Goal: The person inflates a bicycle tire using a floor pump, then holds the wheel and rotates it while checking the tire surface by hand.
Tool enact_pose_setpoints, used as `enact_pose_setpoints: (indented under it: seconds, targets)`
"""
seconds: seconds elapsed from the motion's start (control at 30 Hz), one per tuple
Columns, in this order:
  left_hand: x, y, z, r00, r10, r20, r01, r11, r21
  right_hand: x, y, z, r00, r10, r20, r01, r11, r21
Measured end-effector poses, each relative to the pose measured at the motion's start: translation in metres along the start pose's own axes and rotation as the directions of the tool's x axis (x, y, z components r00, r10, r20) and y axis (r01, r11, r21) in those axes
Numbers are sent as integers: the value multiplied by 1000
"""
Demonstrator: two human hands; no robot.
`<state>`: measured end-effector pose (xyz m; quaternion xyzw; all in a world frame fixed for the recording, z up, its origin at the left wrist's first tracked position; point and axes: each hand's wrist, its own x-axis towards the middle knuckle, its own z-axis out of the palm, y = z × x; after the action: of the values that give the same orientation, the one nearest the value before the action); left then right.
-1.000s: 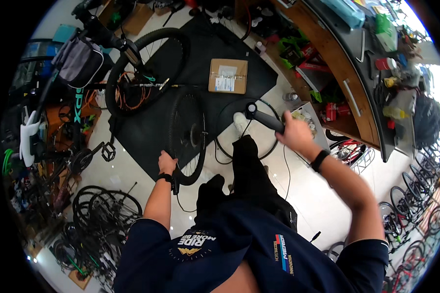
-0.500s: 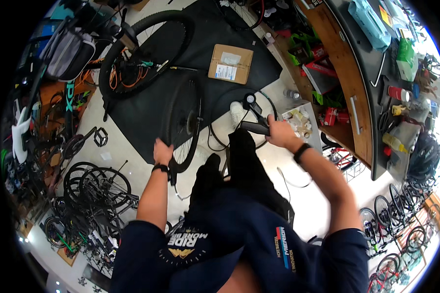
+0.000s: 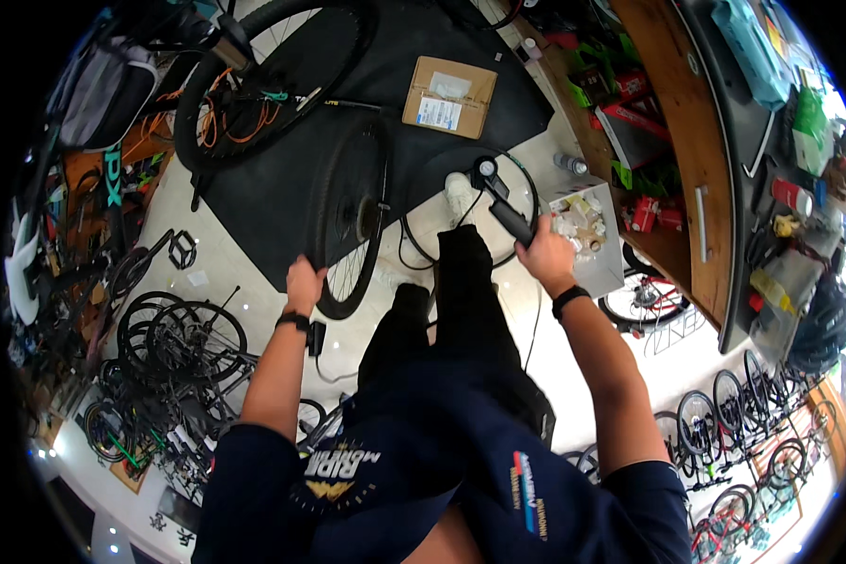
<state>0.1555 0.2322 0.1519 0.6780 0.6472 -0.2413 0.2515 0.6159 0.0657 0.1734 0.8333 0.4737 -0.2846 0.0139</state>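
A bicycle wheel (image 3: 378,226) with a black knobbly tyre stands upright, close in front of my legs. My left hand (image 3: 303,285) is closed at the near left side of its tyre, the fingertips partly hidden. On the right, my right hand (image 3: 547,256) wraps the near end of the black handle of a floor pump (image 3: 509,220). A round white gauge (image 3: 486,167) shows beyond that handle, by my white shoe (image 3: 459,195). The pump's black hose (image 3: 407,246) loops over the floor around the shoe.
A taped cardboard box (image 3: 449,97) lies on the black mat (image 3: 254,221) ahead. A bicycle's large wheel (image 3: 190,122) is at the far left. Beside my right hand stands a grey bin (image 3: 600,273) of scraps, near a wooden workbench (image 3: 672,113). Several bicycles crowd both sides.
The pump handle has turned, its gripped end coming nearer to me, and my right hand has moved with it. My left hand stays by the tyre. The whole view has shifted slightly.
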Motion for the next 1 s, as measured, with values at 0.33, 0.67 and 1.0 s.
enact_pose_setpoints:
  seconds: [0.33,0.67,1.0]
  targets:
    - [-10,13,-8,999,-25,-25,24,999,-22,24,8,-23,882,-345,321,383,922,-61]
    - [-1,2,-24,999,-26,43,28,998,-49,-58,-18,-134,975,-221,29,222,973,-61]
    - [7,13,5,999,-28,26,28,1000,10,48,39,40,953,-250,172,261,964,-41]
